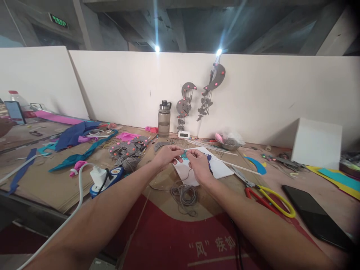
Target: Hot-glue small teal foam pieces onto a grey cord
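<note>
My left hand (165, 156) and my right hand (198, 165) meet over a white board (222, 168) on the table. Between their fingertips they pinch a small teal felt piece (184, 154). A thin grey cord (190, 176) runs down from the hands to a loose grey coil (185, 197) on the cardboard below. Which hand holds the cord I cannot tell.
Red and yellow scissors (267, 198) and a black phone (315, 215) lie at right. A white charger (98, 176) on a blue glue gun (114, 177) sits at left, beside grey felt moons (125, 149) and cloth scraps (75, 137). A water bottle (164, 118) and a white box (316, 142) stand behind.
</note>
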Demonstrator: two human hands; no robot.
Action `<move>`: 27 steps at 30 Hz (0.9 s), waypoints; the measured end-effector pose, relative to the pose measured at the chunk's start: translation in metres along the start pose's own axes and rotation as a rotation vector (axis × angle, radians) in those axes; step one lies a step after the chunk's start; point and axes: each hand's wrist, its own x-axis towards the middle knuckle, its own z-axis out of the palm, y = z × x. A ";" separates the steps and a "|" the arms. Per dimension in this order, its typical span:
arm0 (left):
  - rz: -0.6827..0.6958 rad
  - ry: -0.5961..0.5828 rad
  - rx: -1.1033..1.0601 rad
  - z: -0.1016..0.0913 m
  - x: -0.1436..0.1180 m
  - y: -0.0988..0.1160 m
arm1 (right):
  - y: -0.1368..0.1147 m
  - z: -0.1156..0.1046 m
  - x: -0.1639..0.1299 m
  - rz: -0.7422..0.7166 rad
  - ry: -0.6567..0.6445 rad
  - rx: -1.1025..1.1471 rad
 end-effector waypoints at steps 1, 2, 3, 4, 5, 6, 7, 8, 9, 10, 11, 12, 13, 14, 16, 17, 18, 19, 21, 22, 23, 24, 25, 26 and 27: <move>0.005 0.000 0.002 0.000 0.000 0.000 | 0.000 0.000 0.000 -0.002 0.002 -0.003; 0.007 0.001 0.004 0.000 0.000 -0.001 | 0.001 0.000 0.000 -0.001 0.002 -0.003; 0.003 0.006 0.007 0.000 0.001 -0.001 | 0.001 0.001 0.001 0.002 0.001 -0.001; 0.000 0.015 0.012 0.000 0.001 -0.002 | 0.002 0.001 0.001 0.006 -0.002 0.001; -0.005 0.026 0.021 0.000 0.001 -0.003 | 0.002 0.001 0.001 0.009 -0.004 0.000; -0.007 0.036 0.035 0.000 0.001 -0.003 | 0.003 0.001 0.002 0.012 -0.007 -0.001; -0.005 0.044 0.051 0.001 0.001 -0.004 | 0.003 0.001 0.002 0.013 -0.006 -0.006; 0.002 0.052 0.069 0.001 0.002 -0.004 | 0.003 0.002 0.002 0.012 -0.004 -0.012; 0.012 0.055 0.084 0.001 0.002 -0.005 | 0.003 0.002 0.002 0.010 -0.002 -0.018; 0.022 0.055 0.095 0.001 0.003 -0.006 | 0.003 0.002 0.001 0.010 0.001 -0.021; 0.030 0.053 0.102 0.001 0.003 -0.006 | 0.003 0.002 0.001 0.011 0.001 -0.022; 0.033 0.052 0.103 0.000 0.003 -0.006 | 0.002 0.002 0.001 0.013 0.001 -0.023; 0.032 0.052 0.099 0.000 0.003 -0.006 | 0.002 0.002 0.001 0.015 0.000 -0.023; 0.025 0.051 0.090 0.000 0.003 -0.006 | 0.002 0.002 0.001 0.017 0.000 -0.022; 0.000 0.044 0.056 0.000 0.003 -0.005 | 0.001 0.002 0.001 0.024 0.003 -0.018; -0.014 0.036 0.034 0.000 0.003 -0.004 | 0.001 0.001 0.001 0.031 0.007 -0.013; -0.026 0.024 0.011 -0.001 0.003 -0.004 | 0.001 0.001 0.001 0.037 0.011 -0.008; -0.036 0.010 -0.007 -0.001 0.003 -0.004 | 0.001 0.001 0.002 0.042 0.014 -0.005; -0.048 -0.018 -0.036 -0.002 0.004 -0.005 | 0.002 0.000 0.003 0.044 0.021 -0.004; -0.051 -0.026 -0.048 -0.003 0.004 -0.005 | 0.003 0.000 0.003 0.039 0.024 -0.006; -0.053 -0.032 -0.059 -0.003 0.005 -0.006 | 0.004 0.000 0.003 0.031 0.029 -0.009; -0.054 -0.036 -0.066 -0.004 0.005 -0.006 | 0.005 0.000 0.004 0.024 0.035 -0.010; -0.054 -0.038 -0.069 -0.004 0.005 -0.007 | 0.006 0.000 0.004 0.016 0.041 -0.011; -0.055 -0.039 -0.067 -0.004 0.005 -0.007 | 0.007 0.000 0.004 0.007 0.045 -0.015; -0.056 -0.040 -0.060 -0.004 0.005 -0.008 | 0.007 0.000 0.003 0.000 0.048 -0.022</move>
